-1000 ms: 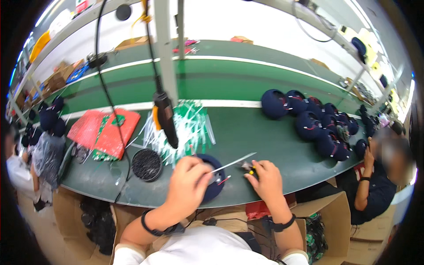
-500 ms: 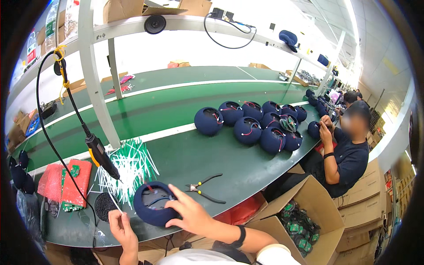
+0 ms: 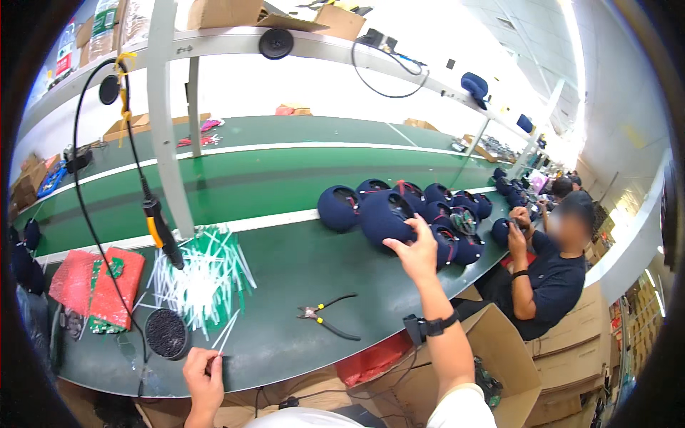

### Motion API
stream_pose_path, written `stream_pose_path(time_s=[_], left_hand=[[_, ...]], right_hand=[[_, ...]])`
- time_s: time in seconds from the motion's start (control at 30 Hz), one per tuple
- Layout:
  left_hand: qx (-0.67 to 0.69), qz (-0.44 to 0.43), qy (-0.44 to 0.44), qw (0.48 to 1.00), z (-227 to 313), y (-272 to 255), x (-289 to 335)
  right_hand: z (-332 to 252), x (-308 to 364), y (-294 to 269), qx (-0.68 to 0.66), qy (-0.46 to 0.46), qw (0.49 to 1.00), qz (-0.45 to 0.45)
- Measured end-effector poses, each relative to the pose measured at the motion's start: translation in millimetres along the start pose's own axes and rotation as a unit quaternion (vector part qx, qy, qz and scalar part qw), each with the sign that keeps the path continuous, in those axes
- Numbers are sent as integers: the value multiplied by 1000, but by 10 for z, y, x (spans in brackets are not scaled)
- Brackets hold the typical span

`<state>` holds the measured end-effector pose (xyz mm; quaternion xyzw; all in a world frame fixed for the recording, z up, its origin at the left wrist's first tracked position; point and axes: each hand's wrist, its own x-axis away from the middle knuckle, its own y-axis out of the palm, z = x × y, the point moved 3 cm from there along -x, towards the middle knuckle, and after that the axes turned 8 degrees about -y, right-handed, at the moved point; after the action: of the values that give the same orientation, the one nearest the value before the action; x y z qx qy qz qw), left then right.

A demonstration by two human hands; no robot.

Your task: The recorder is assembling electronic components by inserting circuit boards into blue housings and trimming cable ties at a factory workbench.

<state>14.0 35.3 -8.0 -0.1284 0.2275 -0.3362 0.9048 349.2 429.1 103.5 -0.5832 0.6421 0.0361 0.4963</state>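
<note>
My right hand (image 3: 419,251) grips a navy fabric-covered round shell (image 3: 384,221) by its right side, thumb low and fingers near its opening. The shell is at the left front of a cluster of similar navy shells (image 3: 337,208), overlapping some of them in view; whether it touches them I cannot tell. Several of those show openings with red wires. At the table's near edge my left hand (image 3: 204,372) is closed on a thin white stick (image 3: 222,342), close to a round black tub of small dark pieces (image 3: 167,334). A second white stick seems to lie against it.
A heap of white sticks (image 3: 203,278) lies under a hanging black-and-yellow electric screwdriver (image 3: 161,230). Yellow-and-black cutters (image 3: 325,317) rest mid-table. Red bubble wrap (image 3: 118,289) covers green boards at left. A cardboard box (image 3: 510,357) stands at right, beside a seated co-worker (image 3: 553,264).
My right hand has carried the navy shell from beside the white sticks away and rightward to the cluster. My left hand stays near the tub with its stick. The view has shifted slightly.
</note>
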Motion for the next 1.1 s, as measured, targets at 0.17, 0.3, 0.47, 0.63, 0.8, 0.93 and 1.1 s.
stream_pose_path(time_s=[0.17,0.3,0.47,0.63,0.8,0.93,1.1], left_hand=[[-19,-23,7,1000,56,66,-13],[-35,-28,27,999,45,62,-16],[-44,-38,26,998,13,71,-5],[-14,-45,0,999,51,58,-9],[7,-110,3,994,233,101,-29],[38,-158,-39,986,379,275,-17],[52,-202,-6,978,409,202,16]], right_hand=[[163,11,259,51,-44,997,-45],[209,126,382,79,-25,993,-83],[279,318,395,107,-42,989,-91],[152,423,398,116,-28,985,-128],[-761,732,328,-34,-82,986,-141],[-1668,1534,525,-479,108,760,-425],[-1876,1767,703,-436,113,797,-403]])
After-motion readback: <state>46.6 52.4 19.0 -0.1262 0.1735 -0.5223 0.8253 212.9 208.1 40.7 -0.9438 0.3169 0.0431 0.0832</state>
